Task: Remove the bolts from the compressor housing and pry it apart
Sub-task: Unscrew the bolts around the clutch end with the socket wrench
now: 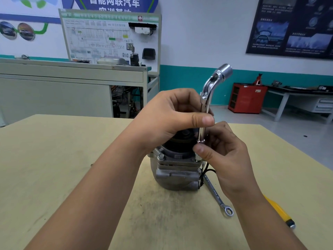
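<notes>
A grey metal compressor (177,173) stands upright on the wooden table (72,168), its black pulley end facing up. One bolt head (161,156) shows on the left of its flange. My left hand (167,120) grips the shaft of a chrome L-shaped socket wrench (207,98), which stands upright with its lower socket over the flange's right side. My right hand (221,150) pinches something small just under that lower socket, above the bolt (197,157) on the flange's right; what it pinches is hidden.
A combination wrench (219,195) lies on the table to the right of the compressor. A yellow-handled tool (281,212) lies further right, partly under my right forearm. Beyond the table stand a grey cabinet (72,87), a red tool cart (247,98) and a workbench (297,98).
</notes>
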Tool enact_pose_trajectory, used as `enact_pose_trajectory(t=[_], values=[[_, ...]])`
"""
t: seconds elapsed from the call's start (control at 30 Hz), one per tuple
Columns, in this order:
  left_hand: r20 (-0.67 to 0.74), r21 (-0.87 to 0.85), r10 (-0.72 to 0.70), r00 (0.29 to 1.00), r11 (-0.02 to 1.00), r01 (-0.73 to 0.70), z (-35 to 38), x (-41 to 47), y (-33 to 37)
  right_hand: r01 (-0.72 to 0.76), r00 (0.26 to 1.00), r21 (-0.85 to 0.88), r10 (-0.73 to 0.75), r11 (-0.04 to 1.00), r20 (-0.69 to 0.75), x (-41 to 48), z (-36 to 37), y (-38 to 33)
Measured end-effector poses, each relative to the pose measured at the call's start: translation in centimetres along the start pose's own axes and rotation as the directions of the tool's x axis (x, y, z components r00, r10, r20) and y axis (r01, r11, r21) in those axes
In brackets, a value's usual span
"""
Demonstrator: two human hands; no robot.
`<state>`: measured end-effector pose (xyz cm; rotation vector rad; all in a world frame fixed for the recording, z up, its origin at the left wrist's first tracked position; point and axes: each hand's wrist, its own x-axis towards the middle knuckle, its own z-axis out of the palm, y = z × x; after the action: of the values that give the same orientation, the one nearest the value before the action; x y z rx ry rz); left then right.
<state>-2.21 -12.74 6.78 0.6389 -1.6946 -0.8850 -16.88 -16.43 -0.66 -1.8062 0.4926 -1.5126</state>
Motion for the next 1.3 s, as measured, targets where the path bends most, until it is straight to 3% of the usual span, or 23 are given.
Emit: enact_pose_trajectory(t=[0.13, 0.4, 1.0, 1.3], values=[[-0.023, 0.028, -0.009, 1.000, 1.000, 0.009, -0.11, 0.01, -0.12, -0.002, 1.000, -0.019, 0.002, 1.000, -0.009, -0.09, 0.06, -0.12], [0.076, 0.013, -0.049, 0.996, 0.999, 0.048, -0.38, -0.08, -0.09, -0.018, 1.000, 0.042, 0.017, 0.999, 0.017, -0.13, 0.03, -0.10], [-0.056, 0.178, -0.045, 0.997, 0.982, 0.055, -0.02, 0.21, -0.17, -0.020, 1.000, -0.017, 0.019, 1.000, -0.016, -0.15, 0.30, -0.15], [0.076, 0.069, -0.083, 0.994, 0.995, 0.078, -0.11, -0.01, 0.09, 0.001, 1.000, 0.061, 0.000, 0.998, -0.008, -0.19, 0.21, -0.26]])
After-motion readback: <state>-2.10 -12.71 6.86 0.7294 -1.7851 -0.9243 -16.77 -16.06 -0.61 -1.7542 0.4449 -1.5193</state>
